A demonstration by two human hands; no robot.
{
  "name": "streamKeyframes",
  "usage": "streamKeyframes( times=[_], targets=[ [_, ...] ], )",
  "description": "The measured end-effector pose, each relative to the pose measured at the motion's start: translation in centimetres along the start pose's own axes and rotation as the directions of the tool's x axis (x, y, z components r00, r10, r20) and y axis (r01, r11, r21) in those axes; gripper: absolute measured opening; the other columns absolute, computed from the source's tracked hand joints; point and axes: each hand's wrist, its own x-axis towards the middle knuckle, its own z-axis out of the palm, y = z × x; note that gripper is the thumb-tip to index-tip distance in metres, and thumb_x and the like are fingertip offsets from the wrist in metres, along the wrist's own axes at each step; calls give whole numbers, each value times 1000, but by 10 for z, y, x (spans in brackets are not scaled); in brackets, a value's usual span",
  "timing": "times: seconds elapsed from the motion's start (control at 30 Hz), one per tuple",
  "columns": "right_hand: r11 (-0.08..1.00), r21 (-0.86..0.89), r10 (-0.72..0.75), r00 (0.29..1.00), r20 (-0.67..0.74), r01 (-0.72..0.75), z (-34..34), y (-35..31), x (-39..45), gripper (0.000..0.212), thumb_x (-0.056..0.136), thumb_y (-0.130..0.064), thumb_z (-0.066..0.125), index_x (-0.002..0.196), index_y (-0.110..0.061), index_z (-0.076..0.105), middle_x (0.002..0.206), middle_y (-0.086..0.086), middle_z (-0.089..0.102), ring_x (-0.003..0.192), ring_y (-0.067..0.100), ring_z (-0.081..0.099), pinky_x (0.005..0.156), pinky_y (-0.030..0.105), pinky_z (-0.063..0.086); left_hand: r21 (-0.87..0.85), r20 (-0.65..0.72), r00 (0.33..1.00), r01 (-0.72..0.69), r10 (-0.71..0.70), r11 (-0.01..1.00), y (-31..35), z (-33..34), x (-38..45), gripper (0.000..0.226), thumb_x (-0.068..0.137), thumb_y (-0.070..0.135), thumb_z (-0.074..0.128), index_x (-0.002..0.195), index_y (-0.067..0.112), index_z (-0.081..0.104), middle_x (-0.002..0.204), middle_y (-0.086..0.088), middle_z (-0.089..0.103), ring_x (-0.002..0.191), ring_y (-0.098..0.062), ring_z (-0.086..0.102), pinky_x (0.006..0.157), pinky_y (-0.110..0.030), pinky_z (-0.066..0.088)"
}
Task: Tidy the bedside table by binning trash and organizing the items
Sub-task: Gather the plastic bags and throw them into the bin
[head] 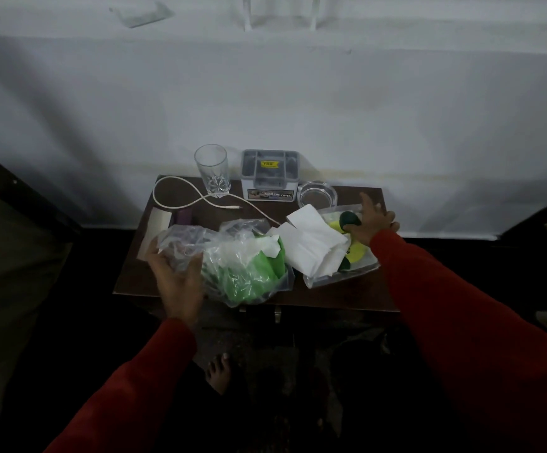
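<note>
Here, in the head view, a small dark wooden bedside table (347,295) stands against a pale wall, seen from above in dim light. The left hand (175,273) is at the near left of the tabletop, fingers curled into the crumpled edge of a clear plastic bag (232,256), gripping it. The bag lies across the middle of the table and holds green material and some white paper. The right hand (371,220) reaches to the far right corner, its fingers closed around a dark green rounded object (350,219); what that object is cannot be told. It sits above a clear flat packet (340,277) with yellow and green contents, which lies tilted on the right side of the table. Crumpled white tissues (311,243) lie between the bag and that packet, overlapping both.

Along the far edge, from left to right, stand an empty drinking glass (211,168), a grey compartmented organizer box (270,174) with a yellow sticker inside, and a shallow clear glass dish (317,194). A white charging cable (197,199) loops across the far left of the tabletop, its plug end lying near the middle. At the left edge lie a pale card-like strip (154,230) and, just beside it, a small purple item (183,215). Both arms wear red sleeves (461,322). A bare foot (219,374) shows on the dark floor below the table.
</note>
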Motion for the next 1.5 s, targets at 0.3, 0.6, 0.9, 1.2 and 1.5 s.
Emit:
streamKeyframes(
  times=[0.3,0.6,0.9,1.2,1.5],
  targets=[
    [990,95,-73,952,-296,105,-5,6,-8,11,88,-24,59,91,-34,63,112,5,60,111,33,44,86,37,30,-26,-19,1000,-1,0,1000,3,8,-3,69,88,-11,64,134,31,34,134,-3,52,120,-11,60,101,-28,51],
    [999,-51,-19,1000,-25,18,17,5,-10,73,74,-46,74,138,-31,41,141,6,42,127,37,32,101,47,28,-46,-23,1000,18,-19,999,1,6,-16,63,91,-8,64,132,29,34,135,-6,52,124,-22,58,92,-19,53],
    [981,190,32,949,-312,29,-13,-6,-15,24,80,-27,53,98,-23,68,107,11,58,106,37,49,88,40,38,-21,-29,997,67,-68,998,-3,14,-12,60,91,-7,64,138,13,32,132,-3,51,106,4,60,85,-9,50],
    [823,327,-125,710,-693,464,-73,-13,-49,11,74,-19,58,85,-19,61,105,8,52,98,23,55,82,31,49,6,37,996,77,-78,997,-14,23,-12,66,90,-8,63,144,5,27,145,-18,46,128,-25,54,97,-16,49],
    [927,216,-71,711,-700,305,-81,-19,-63,18,74,-30,59,88,-20,64,111,5,53,108,27,48,93,36,37,32,-16,995,104,-103,994,-16,21,-12,69,87,-10,64,144,5,28,143,-16,47,127,-25,54,105,-28,49]
  ],
)
